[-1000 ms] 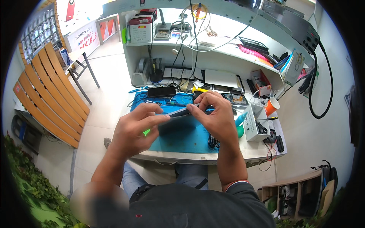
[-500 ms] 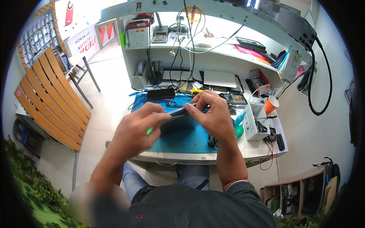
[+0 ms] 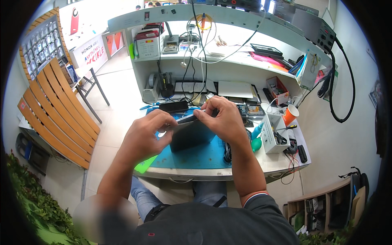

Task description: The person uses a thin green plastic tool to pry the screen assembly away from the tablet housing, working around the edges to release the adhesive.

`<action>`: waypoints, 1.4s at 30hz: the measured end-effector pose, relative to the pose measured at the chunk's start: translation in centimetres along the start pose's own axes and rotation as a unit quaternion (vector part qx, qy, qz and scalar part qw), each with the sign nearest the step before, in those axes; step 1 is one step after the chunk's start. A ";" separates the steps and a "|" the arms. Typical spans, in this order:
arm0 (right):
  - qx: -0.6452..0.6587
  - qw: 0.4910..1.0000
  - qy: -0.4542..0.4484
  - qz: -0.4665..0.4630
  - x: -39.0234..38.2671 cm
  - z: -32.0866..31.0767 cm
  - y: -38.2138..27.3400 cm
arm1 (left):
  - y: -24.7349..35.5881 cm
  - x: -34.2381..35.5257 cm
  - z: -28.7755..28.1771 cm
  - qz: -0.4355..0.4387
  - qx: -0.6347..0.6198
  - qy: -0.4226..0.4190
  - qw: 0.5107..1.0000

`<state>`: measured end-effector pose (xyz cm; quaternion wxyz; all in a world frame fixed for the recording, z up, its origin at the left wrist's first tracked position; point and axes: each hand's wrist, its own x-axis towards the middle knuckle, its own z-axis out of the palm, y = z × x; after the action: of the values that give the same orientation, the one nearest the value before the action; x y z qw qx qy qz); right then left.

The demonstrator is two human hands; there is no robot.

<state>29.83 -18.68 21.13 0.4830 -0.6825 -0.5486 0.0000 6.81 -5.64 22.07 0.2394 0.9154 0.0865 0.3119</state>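
Note:
A dark, flat, tablet-like device (image 3: 191, 136) stands tilted on edge over the blue work mat (image 3: 196, 160). Its thin upper edge faces me. My left hand (image 3: 148, 136) pinches that edge near its left corner. Farther right along the same edge, my right hand (image 3: 218, 122) grips it between thumb and curled fingers. The far face of the device is hidden from me. A bright green flat piece (image 3: 145, 164) lies at the mat's front left, below my left hand. Beside my right forearm sits a coiled black cable (image 3: 227, 153).
Right of the mat stand a white box (image 3: 274, 132) with tools, an orange cup (image 3: 290, 115) and a green blower bulb (image 3: 256, 144). Behind lie a black case (image 3: 173, 107), a circuit board (image 3: 250, 110) and hanging cables. A shelf (image 3: 228, 57) spans the back; a wooden slatted panel (image 3: 61, 112) stands left.
The device has tipped so that more of its dark near face shows. My left hand has moved slightly left, and the green piece at the mat's front left has come into sight.

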 end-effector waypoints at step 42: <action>0.045 0.992 0.074 -0.095 -4.0 -0.2 0.0 | -7.0 -8.1 0.9 -0.111 -0.377 0.308 0.867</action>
<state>28.33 -21.83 19.07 0.5499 -0.6029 -0.5736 -0.0719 0.92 -2.39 13.76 0.5607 0.5974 0.1326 0.5578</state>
